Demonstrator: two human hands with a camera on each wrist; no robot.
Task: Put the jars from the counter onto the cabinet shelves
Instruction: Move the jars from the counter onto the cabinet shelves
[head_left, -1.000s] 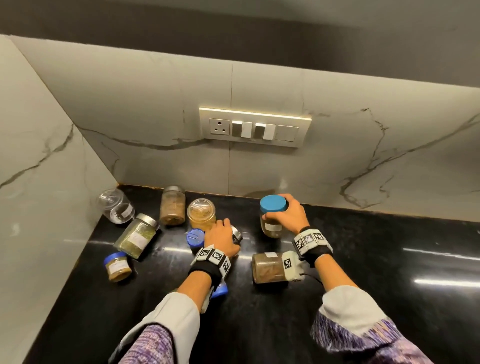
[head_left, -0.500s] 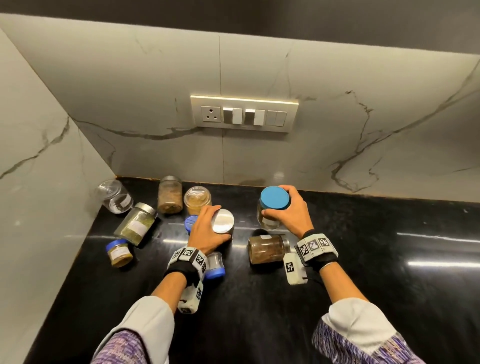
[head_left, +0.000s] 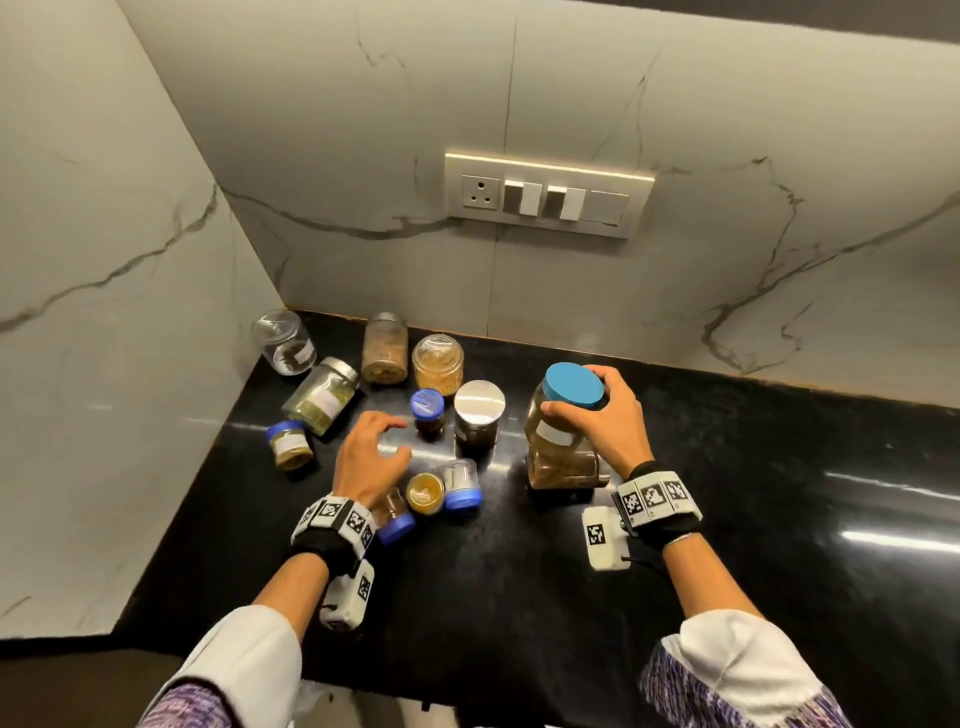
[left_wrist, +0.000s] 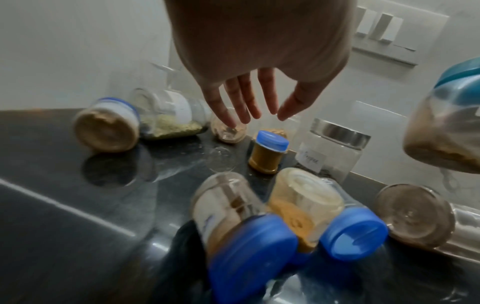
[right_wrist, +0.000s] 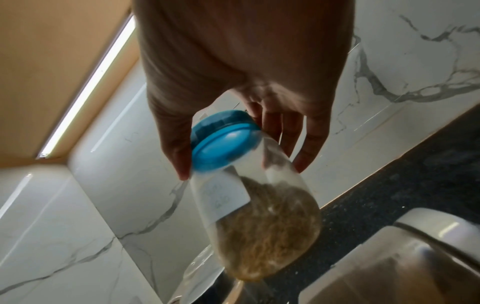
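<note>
head view: right hand (head_left: 613, 421) grips jar (head_left: 558, 426)

Black polished counter (head_left: 519, 597) meeting white veined marble walls (head_left: 363, 130) at a corner. Switch plate (head_left: 545, 195) on the back wall: one socket at left, rocker switches beside it. Lit strip (right_wrist: 85, 86) under tan panel (right_wrist: 52, 51) above.

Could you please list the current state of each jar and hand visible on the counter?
Teal-lidded plastic jar: lifted, tilted, gripped by right hand.
Left hand: empty, fingers spread.
Steel-lidded glass jar: upright.
Small blue-capped spice jar: upright.
Green-herb glass jar: lying down.
Clear near-empty jar: tipped over.
</note>
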